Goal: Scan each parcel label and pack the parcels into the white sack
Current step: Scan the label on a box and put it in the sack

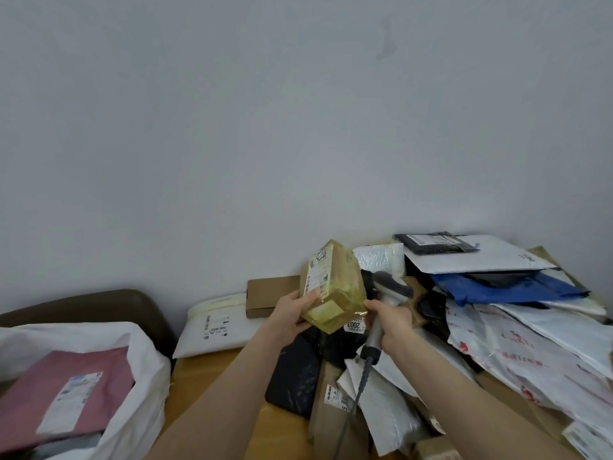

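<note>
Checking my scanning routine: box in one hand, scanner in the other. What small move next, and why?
Probably turn the taped box in the left hand so its label faces the scanner gripped by the right hand. The label lies on the box's left face, while the scanner's head sits beyond its right edge.

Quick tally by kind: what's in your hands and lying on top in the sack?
Brown tape-wrapped cardboard box parcel, in left hand: 1
Grey handheld barcode scanner, in right hand: 1
Pink plastic mailer, topmost in white sack: 1
Total: 3
</note>
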### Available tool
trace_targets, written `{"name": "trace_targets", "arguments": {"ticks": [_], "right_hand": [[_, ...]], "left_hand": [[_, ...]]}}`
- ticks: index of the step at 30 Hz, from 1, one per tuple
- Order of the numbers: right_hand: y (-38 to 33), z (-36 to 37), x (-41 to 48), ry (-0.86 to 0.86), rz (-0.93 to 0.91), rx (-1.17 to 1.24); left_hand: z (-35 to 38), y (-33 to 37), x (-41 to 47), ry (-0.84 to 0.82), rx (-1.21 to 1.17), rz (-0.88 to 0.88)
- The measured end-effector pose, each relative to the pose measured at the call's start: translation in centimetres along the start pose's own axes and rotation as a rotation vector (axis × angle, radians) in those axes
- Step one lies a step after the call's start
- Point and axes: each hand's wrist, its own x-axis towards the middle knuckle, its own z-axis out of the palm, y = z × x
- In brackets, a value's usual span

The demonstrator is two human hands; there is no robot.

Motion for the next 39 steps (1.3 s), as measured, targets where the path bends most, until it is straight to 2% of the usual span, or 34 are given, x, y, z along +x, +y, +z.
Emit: {"name": "trace_targets", "arguments": {"ticks": [5, 9, 14, 21, 28, 39], "right_hand": [[0.8, -0.4, 0.3, 0.045, -0.086, -0.093], [1.0, -1.5, 1.1, 0.028, -0.048, -0.081], [0.7, -2.1, 1.5, 0.013, -0.055, -0.128], [0.6, -2.6, -1.9, -0.087, -0.076, -0.059], [2.0, -2.9, -8.3, -0.256, -0.054, -0.204], [2.3, -2.7, -10.6, -0.313, -0.007, -0.259]], "left_hand": [[1.1, 0.0, -0.4, -0.025, -0.028, 0.005], [0.6, 0.1, -0.4, -0.097, 0.065, -0.014], [-0.5, -0.2, -0.5, -0.169, 0.059, -0.064], [-0.6, -1.3, 0.3, 0.086, -0.001, 0.047], [-1.5, -2.6, 1.5, 0.29, -0.014, 0.146], [-2.1, -3.5, 1.5, 0.345, -0.022, 0.155]]}}
